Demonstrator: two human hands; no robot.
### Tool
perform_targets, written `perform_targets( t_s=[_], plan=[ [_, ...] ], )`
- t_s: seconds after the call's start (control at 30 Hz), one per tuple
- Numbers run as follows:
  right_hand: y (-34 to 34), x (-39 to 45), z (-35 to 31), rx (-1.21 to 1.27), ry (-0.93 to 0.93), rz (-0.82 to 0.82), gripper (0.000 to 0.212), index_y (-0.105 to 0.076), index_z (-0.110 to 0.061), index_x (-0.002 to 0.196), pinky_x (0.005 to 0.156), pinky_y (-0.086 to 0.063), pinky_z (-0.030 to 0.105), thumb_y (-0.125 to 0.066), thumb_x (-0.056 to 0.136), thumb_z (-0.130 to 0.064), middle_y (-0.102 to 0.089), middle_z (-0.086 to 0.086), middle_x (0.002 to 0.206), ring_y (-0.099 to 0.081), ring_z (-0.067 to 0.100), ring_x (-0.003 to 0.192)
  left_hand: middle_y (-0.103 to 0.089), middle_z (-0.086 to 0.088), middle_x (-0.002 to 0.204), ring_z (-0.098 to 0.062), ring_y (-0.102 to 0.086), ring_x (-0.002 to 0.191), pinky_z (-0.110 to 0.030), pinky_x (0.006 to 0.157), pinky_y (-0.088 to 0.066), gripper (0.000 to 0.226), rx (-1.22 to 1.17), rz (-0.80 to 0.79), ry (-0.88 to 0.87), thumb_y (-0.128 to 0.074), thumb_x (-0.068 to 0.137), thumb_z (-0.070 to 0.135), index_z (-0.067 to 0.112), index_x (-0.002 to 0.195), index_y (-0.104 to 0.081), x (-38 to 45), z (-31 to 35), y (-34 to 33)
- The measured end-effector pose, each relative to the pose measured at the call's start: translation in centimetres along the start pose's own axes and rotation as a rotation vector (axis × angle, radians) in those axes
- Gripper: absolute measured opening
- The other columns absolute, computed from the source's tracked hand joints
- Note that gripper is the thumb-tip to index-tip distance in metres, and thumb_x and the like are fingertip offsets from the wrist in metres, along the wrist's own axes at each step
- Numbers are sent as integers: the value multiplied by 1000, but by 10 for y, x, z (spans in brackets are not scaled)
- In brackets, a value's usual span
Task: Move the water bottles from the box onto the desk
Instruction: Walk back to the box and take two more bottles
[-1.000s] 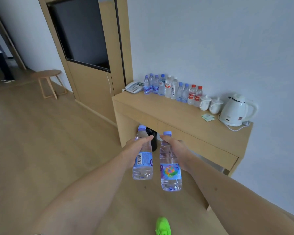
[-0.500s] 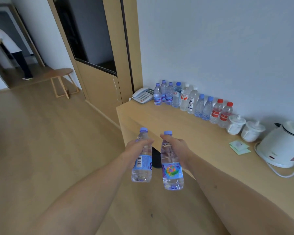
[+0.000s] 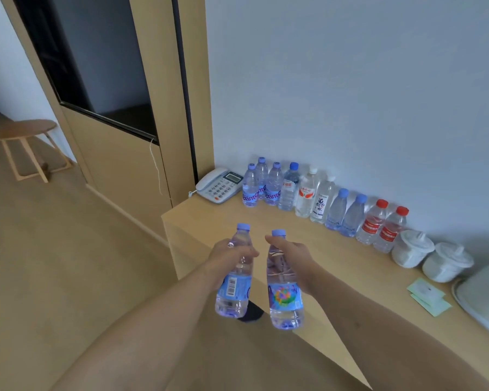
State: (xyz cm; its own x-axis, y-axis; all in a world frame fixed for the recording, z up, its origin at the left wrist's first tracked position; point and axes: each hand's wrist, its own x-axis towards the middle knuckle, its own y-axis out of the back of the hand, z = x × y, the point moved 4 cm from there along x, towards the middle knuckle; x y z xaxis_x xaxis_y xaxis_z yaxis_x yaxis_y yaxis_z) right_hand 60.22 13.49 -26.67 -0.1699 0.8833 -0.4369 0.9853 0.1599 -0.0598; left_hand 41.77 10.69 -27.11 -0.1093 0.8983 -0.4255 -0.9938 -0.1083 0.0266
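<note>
Closer to the counter [image 3: 336, 266] than half a second ago; near left corner now directly under the hands, row of bottles [image 3: 322, 198] larger in view, kettle mostly out of frame at right.

Left to right:
- Stool [image 3: 20, 131] on floor, far left, well apart from the work.
- Telephone [image 3: 219, 184] at the back left corner of counter, just beside the row's left end.
- Left hand [image 3: 229, 256] closed around the neck of the barcode bottle [image 3: 233, 294]. Held upright, cap up, base hanging over the floor just left of the counter's end.
- Right hand [image 3: 291, 255] closed around the neck of the colourful-label bottle [image 3: 285, 299]. Also upright, base hanging about over the counter's front edge.
- Row along the wall: ten bottles or so, standing, caps up.
- Two lidded white cups [image 3: 432, 256] right of the row.
- Paper packets [image 3: 428, 296] near front right.

Box not in view.

Key relation: bare counter surface lies forward and slightly right of both hands, between them and the row. Long axes already vertical, so probably no re-orienting needed, only forward reach and lowering. Right hand nearer the surface; left needs a shift rightward to clear the end.
</note>
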Motion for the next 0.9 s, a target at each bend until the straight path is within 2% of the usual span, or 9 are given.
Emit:
perform_targets(
  t_s=[0.1,0.2,0.3,0.37,0.47,0.67,0.73,0.8,0.9],
  plan=[
    [-14,32,-15,11,-8,91,53,-70,-7,87,66,-57,39,-88,62,-50,-70,14,75,-67,29,64,-77,-10,91,-22,-75,68,-27,56,-55,49,43,-18,13,-90,64,22,12,108,-68,45,21,19],
    [-23,55,-29,52,4,149,49,-66,-6,87,54,-49,29,-86,68,-46,-61,12,63,-56,24,53,-77,-8,94,-21,-76,73,-30,60,-57,56,121,-46,4,-92,58,24,14,107,-67,85,43,32],
    [-24,74,-37,55,31,233,37,-63,-9,85,47,-44,23,-83,76,-39,-59,11,64,-52,20,48,-74,-9,98,-27,-74,90,-41,80,-60,53,194,-84,-33,-91,57,16,9,104,-67,120,60,35],
    [-22,88,-41,84,57,283,29,-63,-11,83,53,-46,25,-81,82,-34,-59,9,69,-55,20,51,-72,-7,88,-25,-71,85,-38,77,-59,37,244,-106,-66,-89,60,6,9,91,-68,141,65,34],
    [-20,108,-51,9,104,324,24,-64,-12,80,65,-48,28,-79,85,-31,-61,5,73,-59,17,62,-72,-4,78,-17,-67,70,-29,66,-57,30,314,-121,-87,-86,61,1,9,84,-69,160,71,30],
    [0,172,-66,-104,112,435,32,-63,-8,90,62,-45,22,-85,79,-28,-61,1,75,-55,12,65,-75,-6,86,-16,-64,76,-38,84,-59,29,533,-191,-149,-85,59,6,7,85,-75,214,95,7],
    [9,196,-73,-81,105,445,36,-63,-6,95,64,-45,23,-86,78,-28,-63,2,79,-56,12,69,-70,1,75,-15,-62,74,-36,80,-59,16,578,-217,-179,-83,61,6,11,73,-74,233,104,-1],
    [20,218,-80,-74,109,471,34,-66,-8,93,63,-47,22,-87,77,-29,-68,-1,77,-61,12,71,-64,7,68,-14,-58,71,-34,73,-55,23,655,-239,-224,-82,64,6,20,60,-65,251,114,-11],
    [35,248,-93,-69,117,493,29,-71,-16,90,65,-51,24,-89,74,-31,-74,-5,77,-68,12,76,-66,2,76,-19,-62,78,-37,79,-56,26,786,-284,-290,-84,68,5,19,64,-62,279,130,-28]
  ],
)
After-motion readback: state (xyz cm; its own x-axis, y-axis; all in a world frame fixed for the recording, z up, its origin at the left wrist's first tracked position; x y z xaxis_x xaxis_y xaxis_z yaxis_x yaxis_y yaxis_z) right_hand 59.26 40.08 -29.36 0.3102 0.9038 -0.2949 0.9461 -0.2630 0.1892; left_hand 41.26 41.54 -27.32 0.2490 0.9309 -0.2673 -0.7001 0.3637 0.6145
